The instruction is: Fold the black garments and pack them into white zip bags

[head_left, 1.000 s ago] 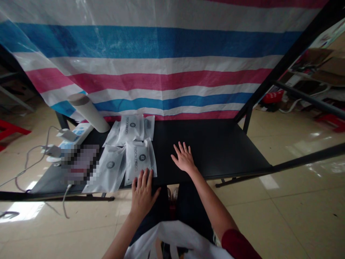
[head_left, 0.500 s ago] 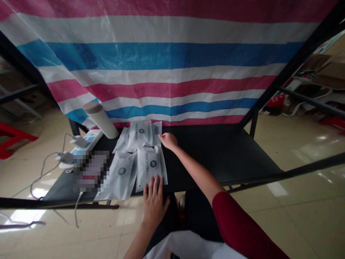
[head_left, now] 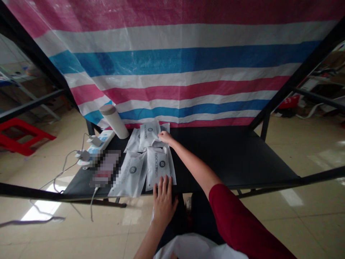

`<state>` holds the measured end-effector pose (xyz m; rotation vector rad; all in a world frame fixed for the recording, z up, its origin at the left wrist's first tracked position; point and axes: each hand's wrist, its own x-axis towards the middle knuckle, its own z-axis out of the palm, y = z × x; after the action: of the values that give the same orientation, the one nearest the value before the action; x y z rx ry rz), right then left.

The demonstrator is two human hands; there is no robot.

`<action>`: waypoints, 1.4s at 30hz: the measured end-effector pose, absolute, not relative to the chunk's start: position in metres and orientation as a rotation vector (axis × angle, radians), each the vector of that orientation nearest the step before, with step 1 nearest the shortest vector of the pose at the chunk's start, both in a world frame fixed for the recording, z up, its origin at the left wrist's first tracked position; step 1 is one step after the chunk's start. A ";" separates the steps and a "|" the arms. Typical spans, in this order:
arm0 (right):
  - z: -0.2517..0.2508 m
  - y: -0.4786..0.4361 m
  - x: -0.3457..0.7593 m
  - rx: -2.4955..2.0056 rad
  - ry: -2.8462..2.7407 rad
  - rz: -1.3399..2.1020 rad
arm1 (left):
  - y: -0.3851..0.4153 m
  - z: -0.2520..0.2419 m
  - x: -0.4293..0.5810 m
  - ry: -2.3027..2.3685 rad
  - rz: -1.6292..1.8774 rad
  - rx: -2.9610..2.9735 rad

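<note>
Several grey-white plastic pouches printed "ROCKBROS" lie on a black table [head_left: 229,154]. My right hand [head_left: 165,137] reaches to the far stack and pinches the top pouch [head_left: 149,133], lifting its right edge. My left hand [head_left: 163,196] lies flat with fingers spread on the near end of the closest pouch [head_left: 159,167], at the table's front edge. Another pouch [head_left: 131,173] lies to its left.
A white cylinder [head_left: 114,120] stands at the table's back left beside a power strip [head_left: 101,141] with plugged adapters and trailing cables. A striped tarp [head_left: 183,72] hangs behind. Black frame bars run left and right. A red stool [head_left: 24,135] is on the floor at left.
My right hand left the bare tabletop, reached forward to the far stack and took hold of the top pouch, raising its edge. My left hand stayed put. The view shifted left.
</note>
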<state>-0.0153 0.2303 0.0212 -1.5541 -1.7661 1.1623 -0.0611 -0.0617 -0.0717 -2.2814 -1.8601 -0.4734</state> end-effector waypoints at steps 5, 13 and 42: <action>0.056 0.227 0.000 -1.209 -1.569 1.270 | -0.062 -0.073 -0.062 -1.857 -0.493 -2.264; 0.035 0.145 0.140 -0.977 -1.183 1.519 | -0.061 -0.071 -0.064 -1.860 -0.550 -2.250; -0.041 0.146 0.201 -1.650 -1.450 0.993 | 0.184 -0.003 0.058 -2.100 -0.146 -2.924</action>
<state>0.2009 0.1455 -0.0410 -1.6496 -1.4500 0.9930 0.0577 0.1844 -0.0026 -2.9236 -2.0995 -0.1462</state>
